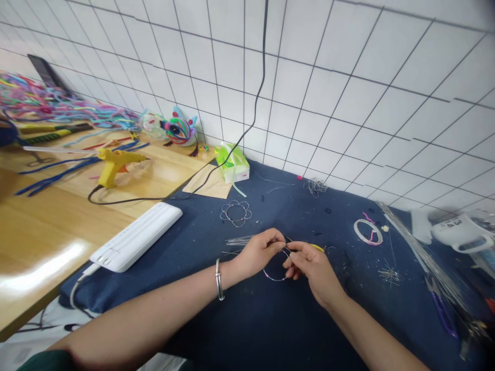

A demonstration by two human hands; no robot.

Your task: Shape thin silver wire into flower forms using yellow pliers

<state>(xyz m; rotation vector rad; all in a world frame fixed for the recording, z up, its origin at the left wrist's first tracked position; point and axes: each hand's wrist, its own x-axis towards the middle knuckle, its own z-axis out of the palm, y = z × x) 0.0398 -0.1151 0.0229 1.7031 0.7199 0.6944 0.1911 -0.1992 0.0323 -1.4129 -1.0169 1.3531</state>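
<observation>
Over the dark blue cloth, my left hand [260, 252] and my right hand [311, 265] come close together, fingertips nearly meeting. Both pinch the upper part of a thin wire ring [275, 279], whose lower arc hangs between them and carries small pink marks. Behind my left hand lies a bundle of straight wires [237, 241]. A yellow-handled tool [317, 248] shows partly behind my right hand. Farther back, a flower-shaped wire piece [235, 212] with looped petals lies flat on the cloth.
A white power strip [137, 237] and a yellow glue gun [116, 165] are on the left. At the back stands a green tissue pack [232, 162]. To the right are a ribbon roll [367, 232], wire scraps [390, 275], long wires [410, 242] and purple-handled scissors [443, 309].
</observation>
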